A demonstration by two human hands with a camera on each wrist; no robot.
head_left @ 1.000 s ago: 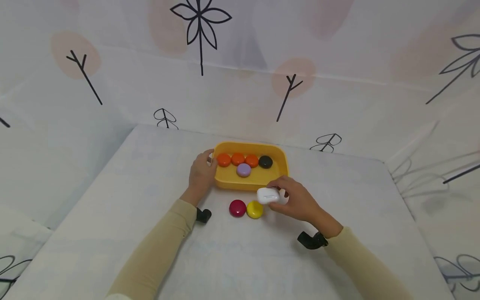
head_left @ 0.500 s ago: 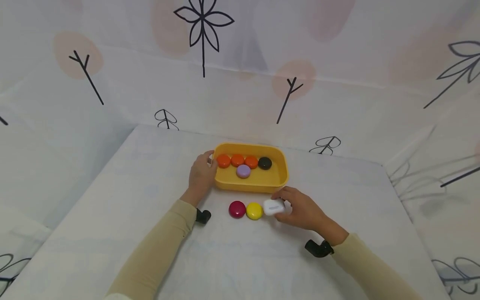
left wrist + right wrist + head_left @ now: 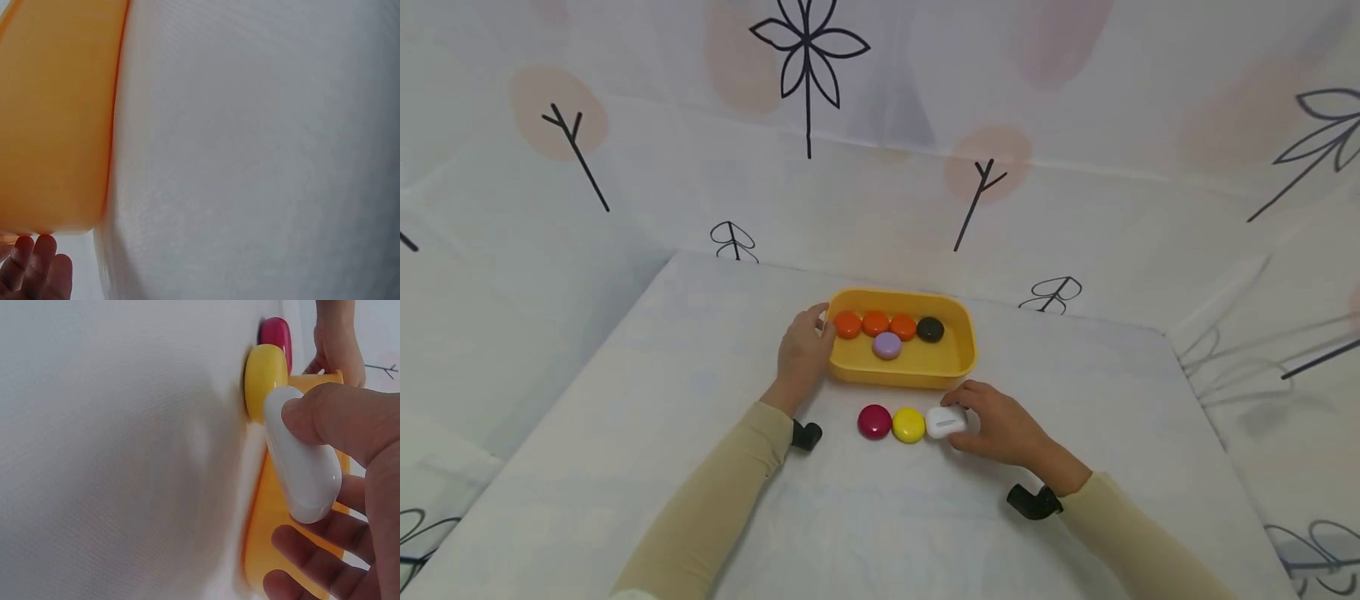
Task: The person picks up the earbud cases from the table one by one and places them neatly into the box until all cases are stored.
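Note:
My right hand (image 3: 1000, 425) pinches a glossy white rounded piece (image 3: 946, 422) between thumb and fingers. In the right wrist view the white piece (image 3: 303, 462) stands on edge to the camera, its near end against a yellow disc (image 3: 264, 381). A dark red disc (image 3: 875, 422) lies left of the yellow disc (image 3: 908, 425), forming a row in front of the yellow tray (image 3: 895, 377). My left hand (image 3: 802, 358) holds the tray's left end, thumb at the rim. In the left wrist view its fingertips (image 3: 44, 247) touch the tray's outer wall (image 3: 56, 125).
Inside the tray lie three orange discs (image 3: 876, 323), a black disc (image 3: 930, 329) and a lilac disc (image 3: 887, 345). The white-covered table (image 3: 880, 533) meets a patterned cloth backdrop (image 3: 880, 200) behind the tray. Black wrist cameras (image 3: 1033, 502) sit at both cuffs.
My right hand has brought the white piece down and slightly right, from over the yellow disc to the right end of the row. My left hand has stayed at the tray.

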